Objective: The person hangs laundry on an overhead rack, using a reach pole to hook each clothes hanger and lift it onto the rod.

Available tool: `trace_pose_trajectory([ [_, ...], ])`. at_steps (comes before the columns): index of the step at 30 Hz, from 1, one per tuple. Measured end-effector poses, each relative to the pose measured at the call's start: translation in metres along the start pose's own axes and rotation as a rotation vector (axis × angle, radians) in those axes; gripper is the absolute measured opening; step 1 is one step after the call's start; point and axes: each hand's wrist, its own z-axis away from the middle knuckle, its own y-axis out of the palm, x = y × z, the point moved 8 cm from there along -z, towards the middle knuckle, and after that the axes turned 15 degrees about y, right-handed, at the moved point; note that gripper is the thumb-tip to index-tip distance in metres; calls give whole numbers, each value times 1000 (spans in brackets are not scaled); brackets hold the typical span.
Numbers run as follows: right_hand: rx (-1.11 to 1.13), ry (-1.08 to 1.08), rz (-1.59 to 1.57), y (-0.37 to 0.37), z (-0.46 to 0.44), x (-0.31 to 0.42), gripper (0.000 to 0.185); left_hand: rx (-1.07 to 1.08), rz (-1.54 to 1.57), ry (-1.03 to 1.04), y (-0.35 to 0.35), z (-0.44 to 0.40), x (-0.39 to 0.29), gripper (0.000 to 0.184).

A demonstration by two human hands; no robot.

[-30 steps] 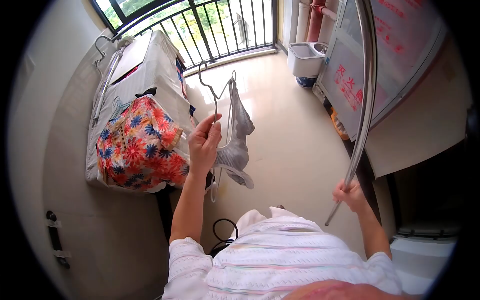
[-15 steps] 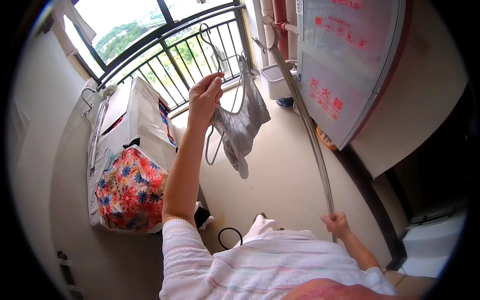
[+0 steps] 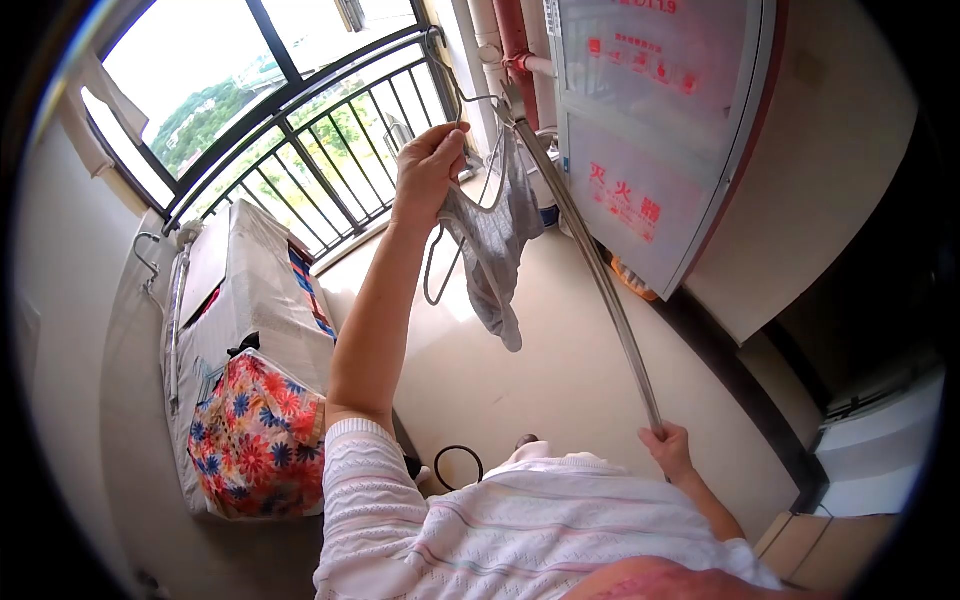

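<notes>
My left hand [image 3: 430, 175] is raised and closed around the neck of a wire clothes hanger [image 3: 429, 272], just below its hook. On the hanger hangs a small, limp grey garment [image 3: 495, 260]; its exact kind is hard to make out. Low at the right, my right hand [image 3: 668, 450] grips the lower part of a long metal clothes pole [image 3: 600, 265]. The pole slants up and away, and its forked tip appears right beside the hanger's upper wire. Whether fork and wire touch, I cannot tell.
A covered surface [image 3: 255, 290] with a flowered cloth [image 3: 260, 430] stands at the left. Beyond are a balcony railing [image 3: 330, 170] and window. A cabinet [image 3: 650, 130] with red lettering and a red pipe [image 3: 515, 45] are at the right. A black ring [image 3: 458, 468] shows near my body.
The pole's forked tip and the hanger have come together; before, there was a gap between them. The garment hangs a little turned. My view has shifted to the right.
</notes>
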Motion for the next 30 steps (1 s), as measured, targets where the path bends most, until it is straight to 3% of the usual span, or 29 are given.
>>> trace_pose_trajectory([
  [18, -139, -98, 49, -2, -14, 31, 44, 71, 61, -4, 34, -32, 19, 22],
  [21, -153, -100, 24, -6, -18, 25, 35, 89, 83, -8, 37, -34, 20, 23],
  [30, -211, -144, -17, 1, -24, 32, 36, 147, 58, -14, 47, -41, 13, 25],
])
